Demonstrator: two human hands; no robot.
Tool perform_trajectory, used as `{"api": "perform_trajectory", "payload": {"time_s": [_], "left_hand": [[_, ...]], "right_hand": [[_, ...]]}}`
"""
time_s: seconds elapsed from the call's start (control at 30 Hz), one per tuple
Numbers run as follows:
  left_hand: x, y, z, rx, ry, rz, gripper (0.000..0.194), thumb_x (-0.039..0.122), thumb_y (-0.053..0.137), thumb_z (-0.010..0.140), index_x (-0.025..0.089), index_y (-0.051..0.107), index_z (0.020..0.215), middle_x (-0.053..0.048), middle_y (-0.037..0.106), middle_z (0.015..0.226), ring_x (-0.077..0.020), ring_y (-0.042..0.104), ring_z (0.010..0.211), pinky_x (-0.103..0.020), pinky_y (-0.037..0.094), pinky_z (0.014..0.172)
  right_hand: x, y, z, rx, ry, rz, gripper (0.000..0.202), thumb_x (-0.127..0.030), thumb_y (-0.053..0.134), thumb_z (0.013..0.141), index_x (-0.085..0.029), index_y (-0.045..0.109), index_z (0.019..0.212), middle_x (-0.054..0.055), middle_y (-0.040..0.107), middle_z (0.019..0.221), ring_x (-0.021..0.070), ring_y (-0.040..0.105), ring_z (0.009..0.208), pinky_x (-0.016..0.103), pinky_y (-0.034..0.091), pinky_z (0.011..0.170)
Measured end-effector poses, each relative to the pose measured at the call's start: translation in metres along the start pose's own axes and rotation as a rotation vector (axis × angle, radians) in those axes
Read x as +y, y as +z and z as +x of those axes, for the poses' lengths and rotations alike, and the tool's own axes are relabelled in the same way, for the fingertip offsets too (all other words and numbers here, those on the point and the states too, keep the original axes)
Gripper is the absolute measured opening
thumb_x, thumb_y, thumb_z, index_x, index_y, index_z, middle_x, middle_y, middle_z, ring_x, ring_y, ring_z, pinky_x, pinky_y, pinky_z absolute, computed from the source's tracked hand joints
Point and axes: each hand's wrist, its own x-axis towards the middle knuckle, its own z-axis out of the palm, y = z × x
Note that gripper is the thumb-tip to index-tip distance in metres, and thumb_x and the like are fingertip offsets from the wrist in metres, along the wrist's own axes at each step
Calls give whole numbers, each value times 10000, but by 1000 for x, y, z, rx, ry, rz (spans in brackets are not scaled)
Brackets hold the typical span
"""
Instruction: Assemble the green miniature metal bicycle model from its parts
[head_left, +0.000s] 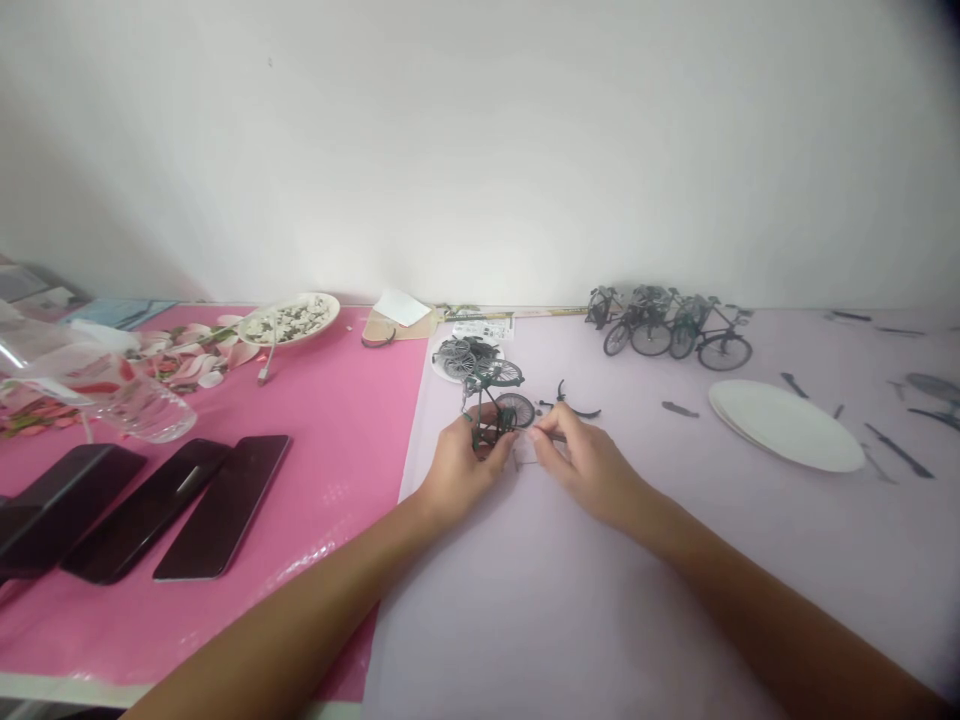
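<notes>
Begin at far left: note the dark phones point(225, 510) and clear plastic cup point(154, 400) on the pink cover point(360, 400), well apart from the work; leave undisturbed.

Proceed to the left hand point(465, 465): closed around a model bicycle point(493, 432), thumb toward the near side, no clear gap at the grip. Locate the model bicycle at centre, above the lavender sheet point(525, 600), just in front of a pile of wheels point(465, 352). Hold firmly but lightly — thin tubes, probably easy to bend. Leave the wheel point(516, 410) beyond the thumb free of pressure.

Next, check the right hand point(581, 450): thumb and forefinger pinched together, apparently on a slender part point(553, 436); too small to identify. Confirm alignment before any push. For best control, brace fingertips against fingertips, hold the bicycle still and move only the slender part, straight and without twisting. Contact between part and bicycle: not possible to tell.

Mind the curved black part point(576, 410) just beyond the right hand — avoid brushing with the knuckles. Farther right, allow clearance from the row of bicycles point(667, 325) and the white oval plates point(784, 425).
</notes>
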Motion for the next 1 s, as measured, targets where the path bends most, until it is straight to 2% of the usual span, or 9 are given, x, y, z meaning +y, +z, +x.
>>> {"api": "perform_trajectory", "payload": {"time_s": [0.27,0.47,0.53,0.6,0.67,0.77,0.83,0.9,1.0], "left_hand": [[0,1,0,-11,1,-77,373,296,709,916,153,632,1252,-126,726,1203,-180,734,948,-260,600,793],[-1,0,2,32,-67,-117,423,334,798,843,154,641,1192,-102,725,1132,-140,703,820,-231,574,692],[0,-1,3,61,-86,-143,434,351,832,804,156,651,1148,-88,722,1084,-119,668,745,-222,554,631],[1,-2,4,80,-96,-161,432,354,854,776,154,660,1107,-76,715,1030,-106,635,708,-217,538,602],[2,-3,4,91,-110,-168,434,355,870,752,149,670,1077,-65,706,971,-102,612,696,-215,529,597],[1,-4,3,90,-111,-182,441,370,881,734,145,682,1056,-55,699,920,-104,599,687,-222,524,596],[1,-4,4,87,-109,-196,442,379,884,727,146,689,1048,-54,699,911,-108,600,687,-229,525,597],[2,-4,4,83,-120,-202,438,380,884,726,142,696,1042,-49,695,882,-111,598,685,-232,523,601],[6,-5,4,72,-123,-208,405,364,887,723,133,711,1006,-42,686,841,-113,596,700,-230,512,624]], "right_hand": [[2,-1,1,4,2,-49,233,-410,474,1040,-254,509,871,-3,695,715,177,606,559,297,420,556],[16,-6,6,47,-104,-13,179,-390,509,1045,-248,593,975,23,711,907,175,638,727,302,466,675],[24,-10,9,131,-135,-4,204,-405,501,1050,-246,594,965,41,682,936,197,634,822,323,479,744],[33,-11,12,266,-75,32,268,-428,408,1081,-242,537,939,49,645,898,209,616,838,354,485,792],[41,-10,15,334,-11,68,299,-452,330,1095,-246,482,939,51,627,886,215,606,838,376,492,809],[51,-3,19,347,-17,-3,225,-465,510,1035,-249,493,978,76,642,994,247,608,963,424,501,885],[58,3,21,357,-68,-99,193,-404,636,965,-240,548,1018,112,636,1097,283,596,1068,478,497,949],[66,8,23,342,-91,-154,198,-336,684,923,-224,594,1058,153,613,1178,320,580,1156,513,507,961],[77,11,24,294,-68,-188,188,-287,701,898,-213,608,1044,158,615,1154,333,600,1138,528,532,927]]}}
